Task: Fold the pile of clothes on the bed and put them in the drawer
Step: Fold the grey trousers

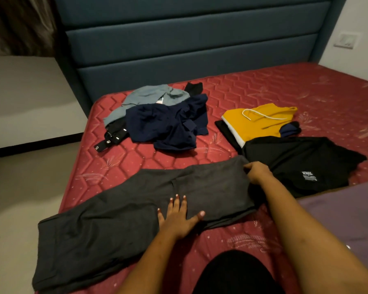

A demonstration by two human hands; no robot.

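knee: dark-clothed knee (236,272) at bottom edge, over the mattress
left hand: left hand (176,217) flat, fingers spread wide, pressing on the near edge of the grey trousers; holds nothing
grey trousers: grey trousers (115,219) laid out across the near part of the bed, running from lower left to upper right; lower-left end hangs past the mattress edge
right hand: right hand (256,171) at the right end of the trousers, fingers curled round the fabric edge, gripping it
purple cloth: purple cloth (348,219) on the right, near the right forearm
black garment: black garment (302,160) with small white printed label, spread loose just right of the right hand, touching the trousers' end
folded stack: yellow garment (261,124) with white cord, folded, lying on a black folded piece (226,132); navy piece (289,128) tucked at its right side
unfolded pile: navy garment (168,124) crumpled on top, light blue garment (149,96) behind it, black strap with metal buckles (111,137) sticking out left; pile well apart from the stack
bed: red quilted mattress (285,92), bare
headboard: blue padded headboard (189,39) at the far end
wall: socket plate (345,40) upper right
drawer: not in view
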